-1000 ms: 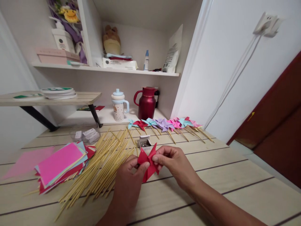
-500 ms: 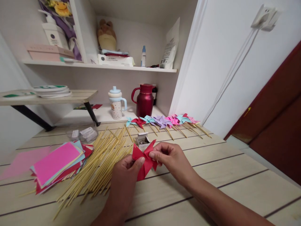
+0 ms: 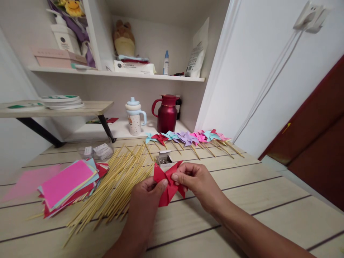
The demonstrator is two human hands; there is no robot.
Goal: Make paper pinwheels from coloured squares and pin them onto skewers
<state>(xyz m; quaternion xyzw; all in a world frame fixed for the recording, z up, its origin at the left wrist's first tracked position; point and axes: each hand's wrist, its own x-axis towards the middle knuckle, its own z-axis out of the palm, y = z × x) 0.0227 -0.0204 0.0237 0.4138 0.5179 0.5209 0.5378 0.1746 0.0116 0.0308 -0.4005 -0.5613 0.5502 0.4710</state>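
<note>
Together, left hand (image 3: 146, 195) and right hand (image 3: 197, 182) pinch a red pinwheel (image 3: 168, 184) just beside the sticks (image 3: 118, 182), near the pin box (image 3: 164, 160).

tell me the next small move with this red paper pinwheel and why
Probably reach the right hand to the open pin box behind it: both hands pinch the red pinwheel at its centre, folds gathered, no stick on it, while the left hand keeps its grip.
</note>
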